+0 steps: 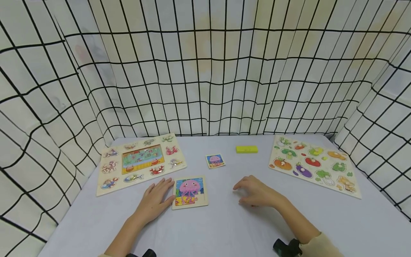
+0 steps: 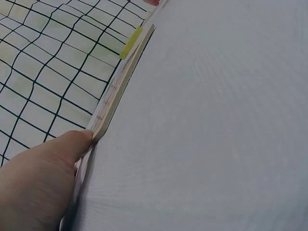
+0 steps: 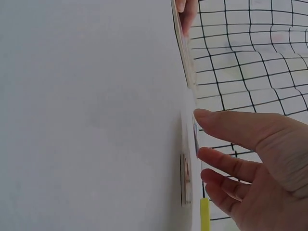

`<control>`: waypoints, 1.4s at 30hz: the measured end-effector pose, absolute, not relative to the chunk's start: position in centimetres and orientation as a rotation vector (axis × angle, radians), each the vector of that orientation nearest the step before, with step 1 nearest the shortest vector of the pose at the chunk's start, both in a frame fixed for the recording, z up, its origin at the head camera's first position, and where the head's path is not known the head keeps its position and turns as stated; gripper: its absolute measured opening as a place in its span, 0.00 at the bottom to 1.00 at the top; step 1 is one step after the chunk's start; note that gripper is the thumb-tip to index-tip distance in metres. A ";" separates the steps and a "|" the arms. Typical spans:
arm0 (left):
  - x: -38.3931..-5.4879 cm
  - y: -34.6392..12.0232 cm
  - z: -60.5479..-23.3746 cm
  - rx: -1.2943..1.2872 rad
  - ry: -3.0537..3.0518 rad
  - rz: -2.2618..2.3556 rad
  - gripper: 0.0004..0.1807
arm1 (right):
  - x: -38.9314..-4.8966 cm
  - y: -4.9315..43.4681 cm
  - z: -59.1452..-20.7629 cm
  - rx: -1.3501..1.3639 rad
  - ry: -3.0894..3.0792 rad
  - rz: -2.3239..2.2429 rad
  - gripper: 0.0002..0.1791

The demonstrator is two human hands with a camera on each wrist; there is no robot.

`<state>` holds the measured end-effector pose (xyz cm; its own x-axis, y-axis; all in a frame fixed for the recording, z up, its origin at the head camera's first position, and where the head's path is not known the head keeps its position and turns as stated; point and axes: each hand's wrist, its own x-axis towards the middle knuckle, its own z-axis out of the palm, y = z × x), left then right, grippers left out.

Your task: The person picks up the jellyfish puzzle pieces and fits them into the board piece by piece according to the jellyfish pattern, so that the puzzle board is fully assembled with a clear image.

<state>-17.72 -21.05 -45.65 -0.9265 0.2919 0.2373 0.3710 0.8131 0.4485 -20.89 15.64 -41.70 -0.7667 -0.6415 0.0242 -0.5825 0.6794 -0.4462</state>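
Observation:
My left hand (image 1: 153, 202) lies on the white tablecloth with its fingers extended, the thumb touching the left edge of a square wooden jigsaw tray (image 1: 206, 200). The tray holds a pink jellyfish picture (image 1: 189, 187), and bare wood shows at its lower right corner. In the left wrist view the thumb (image 2: 77, 143) meets the tray's edge. To the right, my right hand (image 1: 258, 192) hovers low over the cloth, fingers loosely bent and apart from the thumb. In the right wrist view a small flat piece (image 3: 186, 180) lies beneath its fingers; the hand hides it in the head view.
A small jellyfish picture card (image 1: 215, 161) lies behind the tray, with a yellow block (image 1: 246, 149) to its right. A sea-animal peg board (image 1: 111, 151) stands at left, a vegetable peg board (image 1: 321, 162) at right. Black netting (image 1: 210, 82) over white cloth encloses the table.

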 end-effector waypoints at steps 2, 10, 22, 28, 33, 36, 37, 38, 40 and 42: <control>-17.7 -21.1 -45.7 -0.520 -2.842 -0.752 0.29 | -20.9 16.5 -41.7 -1.011 2.755 -0.645 0.18; -17.8 -21.1 -45.6 -0.506 -2.861 -0.759 0.29 | -20.7 19.2 -42.0 -0.903 2.733 -0.673 0.14; -17.9 -21.0 -45.7 -0.508 -2.859 -0.763 0.30 | -20.5 20.4 -42.3 -0.873 2.707 -0.729 0.13; -17.9 -21.0 -45.7 -0.507 -2.859 -0.765 0.30 | -20.5 20.3 -42.5 -0.913 2.659 -0.779 0.13; -17.8 -21.1 -45.7 -0.508 -2.856 -0.763 0.30 | -20.5 19.9 -42.4 -0.934 2.593 -0.875 0.13; -17.8 -21.1 -45.7 -0.509 -2.854 -0.766 0.30 | -20.4 19.7 -42.4 -0.943 2.585 -0.916 0.13; -17.8 -21.1 -45.7 -0.510 -2.853 -0.766 0.30 | -20.3 19.7 -42.4 -0.951 2.588 -0.925 0.12; -17.8 -21.1 -45.7 -0.510 -2.853 -0.764 0.30 | -20.3 19.6 -42.3 -0.964 2.595 -0.931 0.12; -17.8 -21.1 -45.7 -0.510 -2.852 -0.764 0.30 | -20.3 19.5 -42.3 -0.989 2.599 -0.947 0.11; -17.8 -21.1 -45.7 -0.511 -2.853 -0.761 0.30 | -20.3 19.4 -42.2 -1.016 2.598 -0.965 0.11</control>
<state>-17.83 -21.06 -45.71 -0.9317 0.2860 0.2240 0.3596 0.8140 0.4562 -20.30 19.45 -42.21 -0.7472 -0.6621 0.0569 -0.5386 0.5532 -0.6355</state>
